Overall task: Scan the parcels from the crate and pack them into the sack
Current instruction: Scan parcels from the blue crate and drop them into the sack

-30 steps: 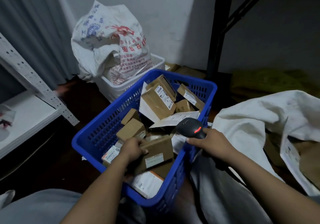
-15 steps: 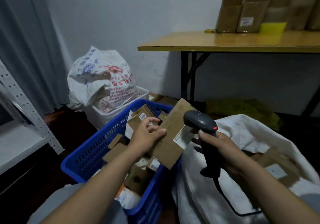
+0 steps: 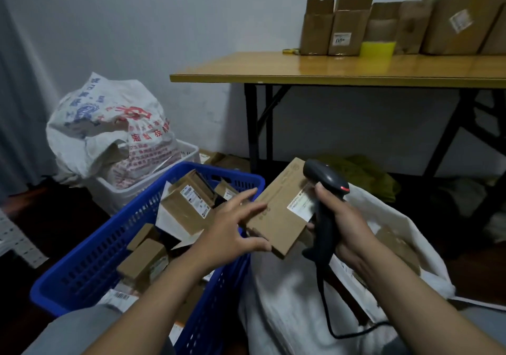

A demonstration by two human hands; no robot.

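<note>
Lifted out of the blue perforated plastic crate [image 3: 90, 247] since a second ago, the flat brown cardboard parcel [image 3: 276, 217] is now held tilted between the crate and the white woven sack [image 3: 284, 300]. It is pinched at its near left corner by the left hand [image 3: 232, 234], thumb beneath and fingers spread on top. The black handheld barcode scanner [image 3: 325, 176] is clasped in the grip of the right hand [image 3: 345, 226], its head just over the parcel's white label [image 3: 301, 206]. Other brown parcels [image 3: 189, 204] are seen lying in the crate.
</note>
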